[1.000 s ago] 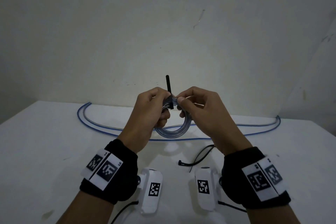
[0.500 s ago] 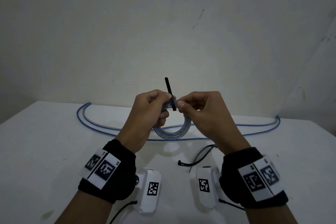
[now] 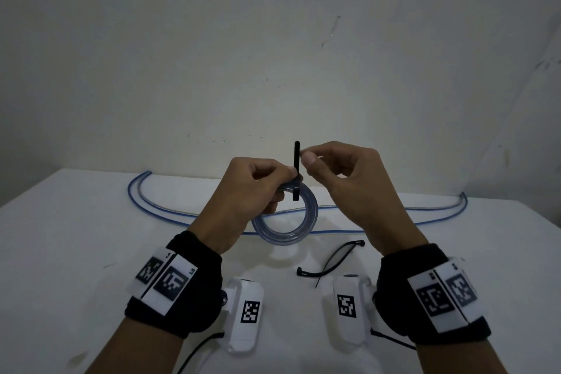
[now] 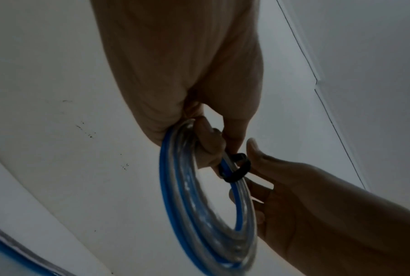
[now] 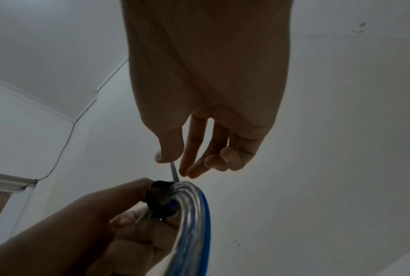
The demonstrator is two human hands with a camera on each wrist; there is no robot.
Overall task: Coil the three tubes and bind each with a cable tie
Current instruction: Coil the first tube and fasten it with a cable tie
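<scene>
My left hand (image 3: pixel 252 191) grips the coiled tube (image 3: pixel 285 222) at its top; my right hand (image 3: pixel 340 173) pinches the cable tie (image 3: pixel 296 161) tail above it. Beyond both hands two uncoiled tubes (image 3: pixel 158 206) lie on the table (image 3: pixel 76 252); spare ties (image 3: pixel 331 261) lie under my right wrist.

Spare ties (image 3: pixel 331 261) below right grip (image 3: pixel 340 173)

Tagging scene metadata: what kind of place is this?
Likely a bare indoor recording setup, not a workshop: plain white table, blank scuffed wall, and marker-tagged wristbands.
</scene>
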